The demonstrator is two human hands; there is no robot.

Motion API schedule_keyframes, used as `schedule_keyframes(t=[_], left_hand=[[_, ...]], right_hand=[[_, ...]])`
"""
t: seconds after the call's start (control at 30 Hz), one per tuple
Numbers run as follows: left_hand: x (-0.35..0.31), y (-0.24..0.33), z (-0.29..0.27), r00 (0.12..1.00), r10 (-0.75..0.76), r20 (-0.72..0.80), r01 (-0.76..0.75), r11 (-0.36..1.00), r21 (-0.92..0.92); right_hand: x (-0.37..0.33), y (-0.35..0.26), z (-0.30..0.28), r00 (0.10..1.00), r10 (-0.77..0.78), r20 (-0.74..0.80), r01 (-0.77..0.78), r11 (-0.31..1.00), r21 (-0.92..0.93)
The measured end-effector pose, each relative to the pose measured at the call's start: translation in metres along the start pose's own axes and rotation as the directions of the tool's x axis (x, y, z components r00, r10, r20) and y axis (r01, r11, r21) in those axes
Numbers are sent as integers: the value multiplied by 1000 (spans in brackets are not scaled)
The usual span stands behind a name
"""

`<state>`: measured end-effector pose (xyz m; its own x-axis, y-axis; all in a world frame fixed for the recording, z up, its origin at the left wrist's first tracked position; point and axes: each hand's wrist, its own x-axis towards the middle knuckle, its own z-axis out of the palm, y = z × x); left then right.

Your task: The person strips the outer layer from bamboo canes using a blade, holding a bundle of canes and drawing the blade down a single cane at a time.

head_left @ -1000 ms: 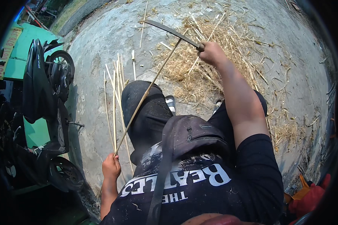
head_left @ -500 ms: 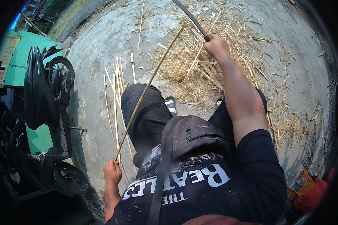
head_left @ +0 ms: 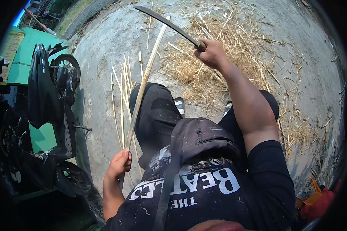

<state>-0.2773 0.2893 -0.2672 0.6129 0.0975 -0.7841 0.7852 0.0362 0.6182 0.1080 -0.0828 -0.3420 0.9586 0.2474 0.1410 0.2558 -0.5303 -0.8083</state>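
My left hand (head_left: 120,164) is closed around the near end of a long pale bamboo strip (head_left: 142,85), beside my left hip. The strip slants up and away past my left knee, its pale flat face turned up. My right hand (head_left: 213,54) grips the short handle of a machete (head_left: 181,32) with a dark, slightly curved blade. That blade points to the far left and crosses the strip's far end in view; whether they touch I cannot tell. Several thinner strips (head_left: 122,96) lie on the ground left of my knee.
A heap of straw-coloured shavings (head_left: 196,77) spreads over the concrete ground (head_left: 98,50) beyond my feet. Black motorbikes (head_left: 46,96) stand along the left side. A black bag (head_left: 206,134) rests across my lap. Something red and orange (head_left: 318,202) lies at lower right.
The machete has swung left and nearer, from beyond the strip's end to across it. My left hand has moved up, and the strip now shows its broad pale face.
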Motion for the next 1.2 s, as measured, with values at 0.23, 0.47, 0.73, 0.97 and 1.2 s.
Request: schedule_keyframes(t=[0.23, 0.47, 0.73, 0.97, 1.2], left_hand=[[-6, 17, 11, 955, -10, 297, 42, 994, -101], [-27, 0, -16, 856, -156, 493, 249, 960, -129], [-14, 6, -1, 888, -87, 452, 165, 977, -138], [10, 26, 37, 985, 99, 142, -94, 995, -43], [43, 37, 61, 982, 187, -17, -188, 981, -57]], right_hand=[[-10, -13, 27, 876, -474, 88, 482, 863, -151], [19, 34, -24, 975, 89, -204, -92, 996, -4], [17, -7, -25, 999, 49, 12, -38, 565, 824], [23, 3, -47, 978, 91, -187, 55, 754, 655], [-2, -32, 8, 984, -179, 5, 173, 959, 226]])
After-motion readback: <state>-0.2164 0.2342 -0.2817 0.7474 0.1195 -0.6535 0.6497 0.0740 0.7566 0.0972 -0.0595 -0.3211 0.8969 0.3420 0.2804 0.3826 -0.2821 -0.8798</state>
